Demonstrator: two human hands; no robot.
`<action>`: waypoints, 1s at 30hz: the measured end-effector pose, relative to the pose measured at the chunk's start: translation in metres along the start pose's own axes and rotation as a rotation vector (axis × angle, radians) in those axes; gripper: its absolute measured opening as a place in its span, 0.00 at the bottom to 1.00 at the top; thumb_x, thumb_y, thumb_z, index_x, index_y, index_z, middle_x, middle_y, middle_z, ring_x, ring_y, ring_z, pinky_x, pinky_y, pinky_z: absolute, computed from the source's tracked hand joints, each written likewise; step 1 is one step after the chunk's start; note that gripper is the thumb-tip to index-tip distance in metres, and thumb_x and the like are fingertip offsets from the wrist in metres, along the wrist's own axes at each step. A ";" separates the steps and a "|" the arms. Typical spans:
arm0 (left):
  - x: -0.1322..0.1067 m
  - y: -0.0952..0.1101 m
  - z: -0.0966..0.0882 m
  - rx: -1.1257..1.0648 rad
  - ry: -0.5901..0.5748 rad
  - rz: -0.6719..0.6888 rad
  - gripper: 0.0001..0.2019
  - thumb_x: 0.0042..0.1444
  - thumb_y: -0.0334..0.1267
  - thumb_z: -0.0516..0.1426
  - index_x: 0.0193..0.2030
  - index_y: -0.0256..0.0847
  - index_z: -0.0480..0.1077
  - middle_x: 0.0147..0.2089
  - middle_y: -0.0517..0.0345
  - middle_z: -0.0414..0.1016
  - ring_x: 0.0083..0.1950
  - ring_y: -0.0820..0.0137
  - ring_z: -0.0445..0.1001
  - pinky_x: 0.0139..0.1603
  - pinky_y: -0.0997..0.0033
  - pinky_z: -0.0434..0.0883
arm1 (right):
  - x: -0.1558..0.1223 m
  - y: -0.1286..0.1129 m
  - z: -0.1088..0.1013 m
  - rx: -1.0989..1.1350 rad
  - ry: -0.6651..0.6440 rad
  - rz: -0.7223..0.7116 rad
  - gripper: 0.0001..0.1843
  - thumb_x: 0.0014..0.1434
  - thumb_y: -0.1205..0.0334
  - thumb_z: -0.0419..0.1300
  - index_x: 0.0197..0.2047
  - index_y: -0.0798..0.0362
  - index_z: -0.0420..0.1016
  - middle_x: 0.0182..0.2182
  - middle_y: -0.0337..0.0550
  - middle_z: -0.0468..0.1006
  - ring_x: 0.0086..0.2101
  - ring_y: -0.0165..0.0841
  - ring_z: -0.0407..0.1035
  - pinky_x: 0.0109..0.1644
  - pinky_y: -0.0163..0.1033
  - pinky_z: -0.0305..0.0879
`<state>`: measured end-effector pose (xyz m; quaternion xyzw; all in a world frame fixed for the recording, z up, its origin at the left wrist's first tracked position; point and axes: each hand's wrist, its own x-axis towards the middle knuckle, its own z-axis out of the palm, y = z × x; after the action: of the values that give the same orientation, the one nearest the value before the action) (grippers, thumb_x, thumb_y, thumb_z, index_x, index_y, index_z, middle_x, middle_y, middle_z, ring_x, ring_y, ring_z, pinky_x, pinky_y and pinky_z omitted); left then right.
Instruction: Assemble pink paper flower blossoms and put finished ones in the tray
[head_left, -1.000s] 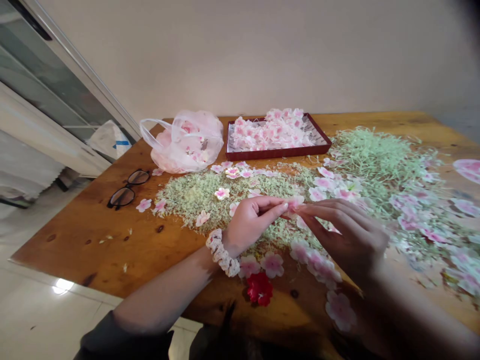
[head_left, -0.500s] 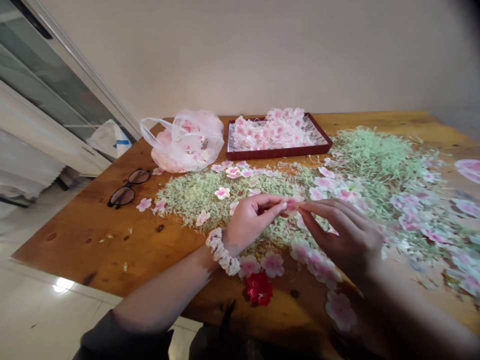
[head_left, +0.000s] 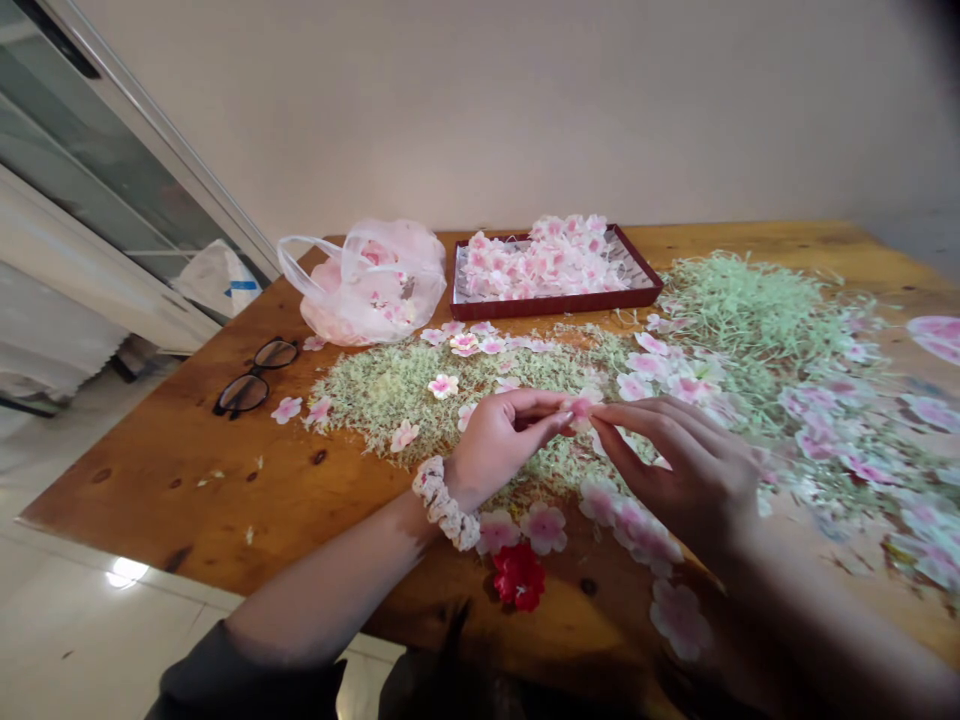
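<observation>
Over the middle of the wooden tabletop (head_left: 172, 480), both hands meet at a single small pink blossom (head_left: 579, 405). This item lies between them, at the fingertips, above a spread of pale green shredded filler (head_left: 420, 410). The left hand (head_left: 502, 445) is closed in a pinch, its fingers and thumb extended toward the blossom from the left. The right hand (head_left: 682, 470) reaches in from the right, its fingers angled down and leftward, with the fingertips (head_left: 604, 415) at the blossom's other side. Whether the right thumb is closed on the item cannot be determined. Neither hand is clearly nearer. The blossom is too small and too covered to show a long axis.

A band of strung pale blossoms (head_left: 444, 505) encircles the left wrist. Loose pink blossoms (head_left: 544, 528) and one red blossom (head_left: 517, 578) lie below the hands. Farther off are a maroon tray (head_left: 559, 308) heaped with blossoms, a translucent plastic bag (head_left: 360, 285) and eyeglasses (head_left: 244, 393).
</observation>
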<state>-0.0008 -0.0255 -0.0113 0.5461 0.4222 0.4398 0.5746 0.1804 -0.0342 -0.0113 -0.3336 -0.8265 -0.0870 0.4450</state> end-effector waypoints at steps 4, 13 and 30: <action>0.000 -0.002 0.000 -0.028 -0.025 0.024 0.10 0.52 0.36 0.61 0.42 0.36 0.76 0.41 0.51 0.80 0.40 0.71 0.77 0.44 0.71 0.74 | -0.001 0.000 0.000 -0.011 -0.020 -0.009 0.17 0.50 0.75 0.65 0.43 0.53 0.71 0.33 0.43 0.80 0.32 0.31 0.73 0.37 0.36 0.71; 0.001 -0.003 0.000 0.107 -0.031 0.107 0.10 0.57 0.39 0.58 0.42 0.40 0.77 0.40 0.52 0.79 0.40 0.70 0.76 0.44 0.70 0.72 | -0.003 0.000 0.001 -0.076 -0.028 0.038 0.14 0.50 0.74 0.66 0.41 0.54 0.72 0.30 0.41 0.81 0.29 0.31 0.73 0.35 0.36 0.69; -0.001 -0.003 0.004 -0.078 -0.093 0.006 0.13 0.49 0.37 0.64 0.42 0.36 0.75 0.41 0.52 0.79 0.43 0.69 0.77 0.47 0.70 0.71 | 0.000 -0.009 0.009 0.136 0.062 0.416 0.06 0.52 0.67 0.64 0.34 0.50 0.72 0.27 0.37 0.78 0.25 0.30 0.72 0.31 0.36 0.70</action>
<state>0.0030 -0.0278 -0.0142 0.5444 0.3762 0.4316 0.6130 0.1689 -0.0369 -0.0156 -0.4631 -0.7299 0.0526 0.5000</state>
